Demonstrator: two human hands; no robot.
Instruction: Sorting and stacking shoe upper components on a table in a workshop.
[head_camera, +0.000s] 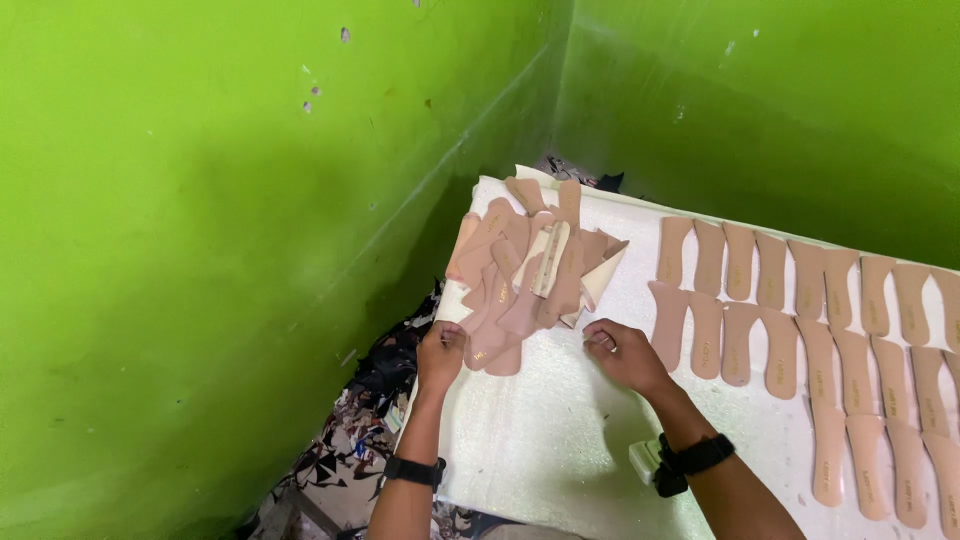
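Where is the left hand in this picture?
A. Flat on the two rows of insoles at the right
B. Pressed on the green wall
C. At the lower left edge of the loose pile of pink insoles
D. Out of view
C: the left hand holds the lower left edge of the pile of pink insoles on the white table, far from the laid-out rows.

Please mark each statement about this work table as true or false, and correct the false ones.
1. The left hand touches the loose pile of pinkish-tan insoles. True.
2. The right hand holds a pair of scissors. False: it rests on the white table cover, its fingers curled, and no tool shows.
3. More insoles lie in neat rows on the right part of the table. True.
4. The walls are painted blue. False: they are bright green.
5. Both wrists are bare. False: a black band sits on each wrist.
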